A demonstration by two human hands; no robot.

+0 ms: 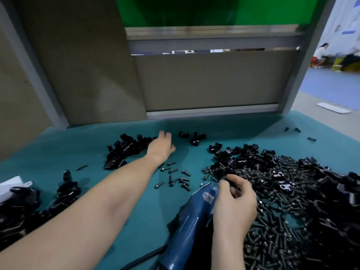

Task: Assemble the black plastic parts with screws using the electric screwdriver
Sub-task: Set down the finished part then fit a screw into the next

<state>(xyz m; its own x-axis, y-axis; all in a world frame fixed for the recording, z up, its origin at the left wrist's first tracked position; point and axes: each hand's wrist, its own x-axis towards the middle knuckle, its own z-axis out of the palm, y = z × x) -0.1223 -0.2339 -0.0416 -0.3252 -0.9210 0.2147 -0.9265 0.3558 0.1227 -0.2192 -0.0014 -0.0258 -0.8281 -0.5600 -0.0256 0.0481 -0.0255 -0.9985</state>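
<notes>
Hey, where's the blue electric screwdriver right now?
In the head view, the electric screwdriver lies low and centre-right on the teal mat, partly under the right hand, with the big screw pile to its right.

This looks like a factory assembly station: a workbench (148,207) under a teal mat carries heaps of black plastic parts (124,151) and loose screws (282,221) beside a blue electric screwdriver (187,225). Grey partition panels (214,80) in aluminium framing (210,34) close it in, and off to the right lies blue shop floor (331,84).
</notes>
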